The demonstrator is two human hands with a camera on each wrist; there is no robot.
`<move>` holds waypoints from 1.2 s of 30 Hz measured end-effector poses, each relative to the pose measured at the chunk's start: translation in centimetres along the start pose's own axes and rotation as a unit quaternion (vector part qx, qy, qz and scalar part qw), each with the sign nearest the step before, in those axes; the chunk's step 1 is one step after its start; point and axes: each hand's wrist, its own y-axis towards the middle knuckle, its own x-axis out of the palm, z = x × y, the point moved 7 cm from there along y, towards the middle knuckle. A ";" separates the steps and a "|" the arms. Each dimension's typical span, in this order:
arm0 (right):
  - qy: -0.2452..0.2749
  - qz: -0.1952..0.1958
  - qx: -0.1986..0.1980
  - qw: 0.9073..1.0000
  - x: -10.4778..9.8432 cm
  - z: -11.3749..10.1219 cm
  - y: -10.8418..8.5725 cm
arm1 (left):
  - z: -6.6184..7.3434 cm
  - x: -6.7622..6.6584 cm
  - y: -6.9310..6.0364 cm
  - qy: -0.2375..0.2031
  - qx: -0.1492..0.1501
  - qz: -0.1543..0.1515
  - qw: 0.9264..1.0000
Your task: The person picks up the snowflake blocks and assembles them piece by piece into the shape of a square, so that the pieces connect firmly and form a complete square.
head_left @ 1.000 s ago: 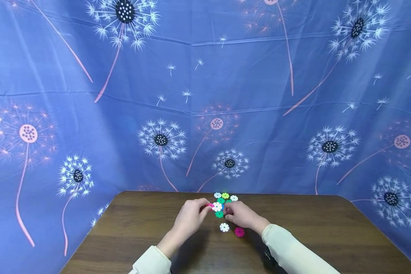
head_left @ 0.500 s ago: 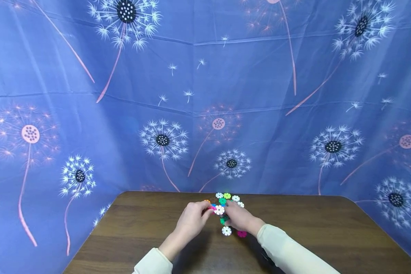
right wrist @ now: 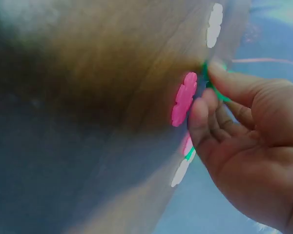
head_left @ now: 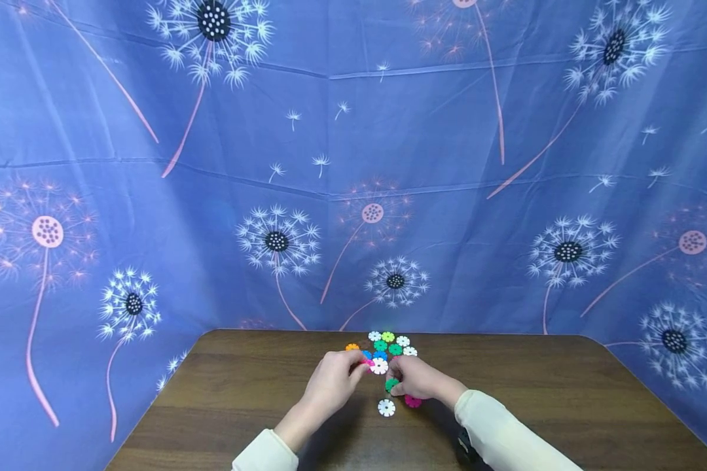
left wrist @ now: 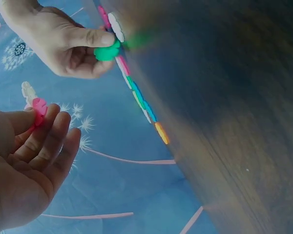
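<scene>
Green peeks out between thumb and fingers on the right, where the person's right hand [head_left: 421,378] is clamped on a green flower disc [head_left: 391,385]; I can't tell whether it touches the wooden worktop [head_left: 241,392]. To the left, the left hand [head_left: 332,379] pinches a pink flower disc [left wrist: 39,111] clear of the surface, and a white flower disc [head_left: 379,366] touches its right side. On the near side lie a loose white disc [head_left: 386,407] and, just right of it, a loose pink disc [head_left: 413,401], near the right hand. Beyond the hands a cluster of discs spreads toward the far edge: an orange disc [head_left: 352,347] at left, blue discs [head_left: 380,355], green discs [head_left: 395,349], white ones, and a yellow-green disc [head_left: 387,336] farthest back. Blue dandelion-print cloth [head_left: 330,144] hangs behind.
</scene>
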 end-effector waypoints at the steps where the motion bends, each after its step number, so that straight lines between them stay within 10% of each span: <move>1: 0.036 -0.001 0.011 0.999 0.0 0.2 -0.2 | -0.1 0.0 0.0 0.000 -0.001 -0.001 1.000; 7: 0.260 0.021 0.039 0.965 -1.2 0.5 -1.6 | -0.4 0.1 -0.3 -0.001 -0.003 -0.007 1.000; 12: 0.305 0.061 0.038 0.950 -3.0 -0.2 -2.6 | -0.3 0.2 -0.1 -0.002 -0.001 -0.009 1.000; 29: 0.301 0.107 0.038 0.947 -3.2 -1.3 -3.8 | 0.0 0.9 -0.2 -0.012 -0.007 -0.029 0.999; 36: 0.242 0.131 0.021 0.961 -3.6 -1.8 -3.8 | 0.2 0.7 -0.2 -0.003 -0.001 -0.032 0.999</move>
